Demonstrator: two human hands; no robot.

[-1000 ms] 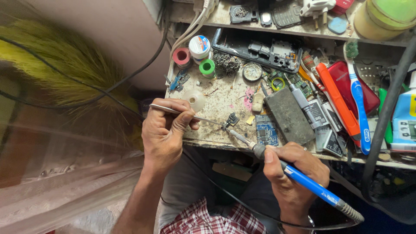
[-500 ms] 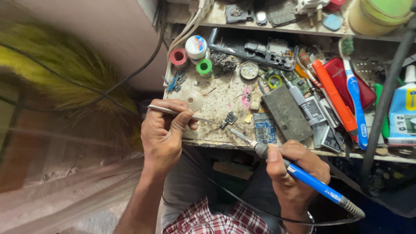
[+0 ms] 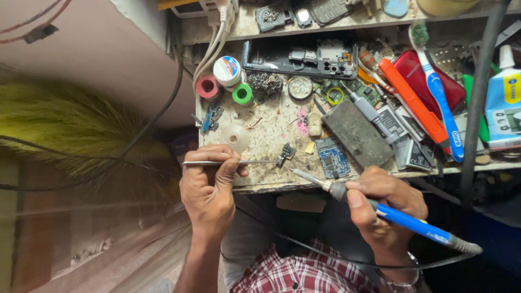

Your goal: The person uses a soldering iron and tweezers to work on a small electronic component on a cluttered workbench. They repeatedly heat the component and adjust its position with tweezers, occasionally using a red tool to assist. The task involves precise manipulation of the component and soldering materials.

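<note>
Left hand (image 3: 209, 187) fingers clamped on tweezers (image 3: 230, 162) pinching small part (image 3: 286, 154), right hand (image 3: 382, 209) fingers clamped on soldering iron (image 3: 399, 217) at 4 o'clock: probable risk of slip, scorched bench (image 3: 260, 133).

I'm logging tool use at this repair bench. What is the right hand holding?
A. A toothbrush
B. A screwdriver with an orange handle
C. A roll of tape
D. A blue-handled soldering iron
D: the right hand grips a blue-handled soldering iron, its tip pointing toward the small part held by the tweezers in the left hand.
</note>
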